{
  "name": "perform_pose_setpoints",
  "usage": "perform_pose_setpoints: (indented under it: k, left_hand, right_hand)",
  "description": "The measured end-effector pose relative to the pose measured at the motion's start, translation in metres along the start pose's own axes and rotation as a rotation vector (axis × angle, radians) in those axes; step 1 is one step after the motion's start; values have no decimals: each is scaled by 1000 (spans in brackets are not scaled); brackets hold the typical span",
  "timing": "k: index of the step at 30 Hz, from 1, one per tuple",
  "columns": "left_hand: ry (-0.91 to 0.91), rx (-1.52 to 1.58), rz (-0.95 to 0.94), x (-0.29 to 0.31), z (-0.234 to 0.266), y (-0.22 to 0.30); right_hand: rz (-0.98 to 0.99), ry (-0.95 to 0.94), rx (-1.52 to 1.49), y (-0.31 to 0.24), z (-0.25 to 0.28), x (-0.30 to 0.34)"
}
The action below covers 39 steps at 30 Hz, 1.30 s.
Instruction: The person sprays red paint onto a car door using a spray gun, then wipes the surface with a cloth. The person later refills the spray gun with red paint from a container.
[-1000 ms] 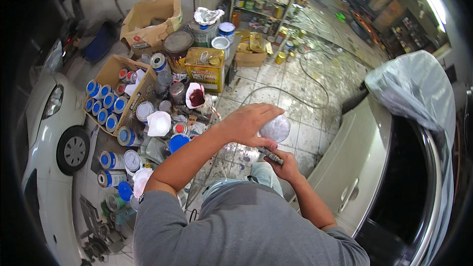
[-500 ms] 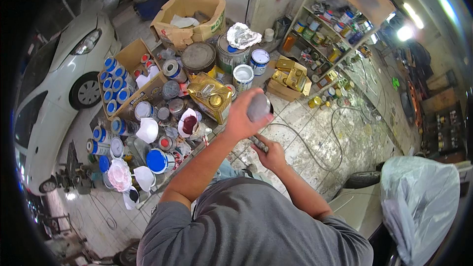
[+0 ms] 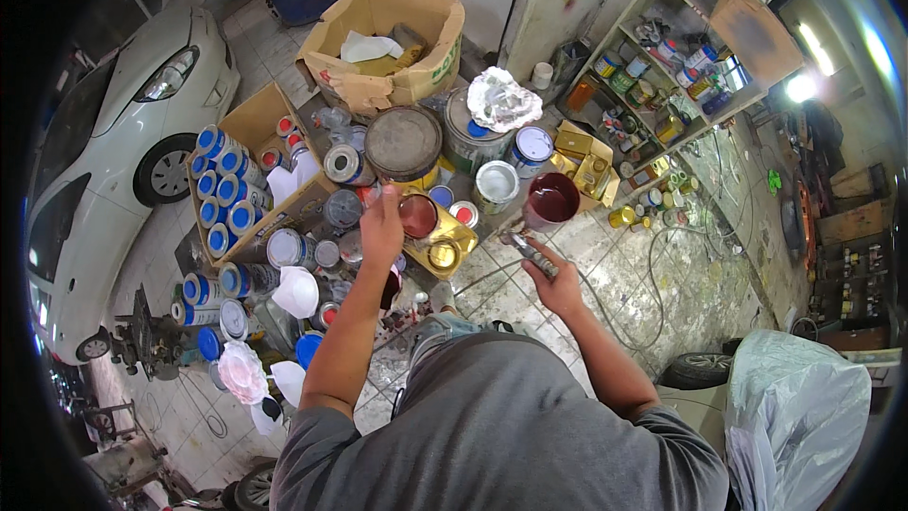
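Note:
My right hand point(image 3: 556, 282) is wrapped round the metal handle of a spray gun point(image 3: 532, 254). Its uncovered cup point(image 3: 551, 201) shows dark red paint inside and sits just beyond that hand. To the left, my left hand point(image 3: 380, 227) grips a round lid point(image 3: 417, 216), its reddish inner side facing up. The lid hangs over a gold rectangular can point(image 3: 460, 244), apart from the cup. Beside the gold can stands an open white paint can point(image 3: 497, 186).
A large cardboard box point(image 3: 378, 28), a wide dark-topped can point(image 3: 404, 144) and a carton of blue-capped cans point(image 3: 274, 194) crowd the left. Shelves of cans point(image 3: 653, 66) stand at far right. A hose point(image 3: 643, 336) crosses the tiled floor. A white car point(image 3: 142, 132) is at far left.
My left hand has lifted the lid off the cup and carried it left. The cup's red paint now shows. My right hand has moved slightly right with the spray gun.

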<state>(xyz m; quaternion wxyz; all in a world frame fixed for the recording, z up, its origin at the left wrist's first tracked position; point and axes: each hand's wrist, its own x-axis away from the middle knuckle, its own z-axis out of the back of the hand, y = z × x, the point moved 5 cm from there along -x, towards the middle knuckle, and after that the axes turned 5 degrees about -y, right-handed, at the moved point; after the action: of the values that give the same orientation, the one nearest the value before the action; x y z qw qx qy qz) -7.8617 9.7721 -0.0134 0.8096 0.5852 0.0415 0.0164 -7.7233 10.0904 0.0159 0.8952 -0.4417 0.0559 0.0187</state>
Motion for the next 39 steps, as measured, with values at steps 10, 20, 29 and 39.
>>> perform_pose_setpoints:
  k: [10, 20, 29, 39]
  left_hand:
    - [-232, -875, -331, -133, -9, 44]
    - [-564, -1054, 9, -185, -62, 11]
    - [-571, -405, -195, -217, -15, 1]
    - [-717, 36, -192, -214, 27, 9]
  right_hand:
    - [-52, -107, 146, 16, -4, -47]
    - [-63, -349, 335, -2, -8, -125]
    - [-45, -475, 476, -18, -32, -168]
    - [-93, -870, 1085, -93, -77, -234]
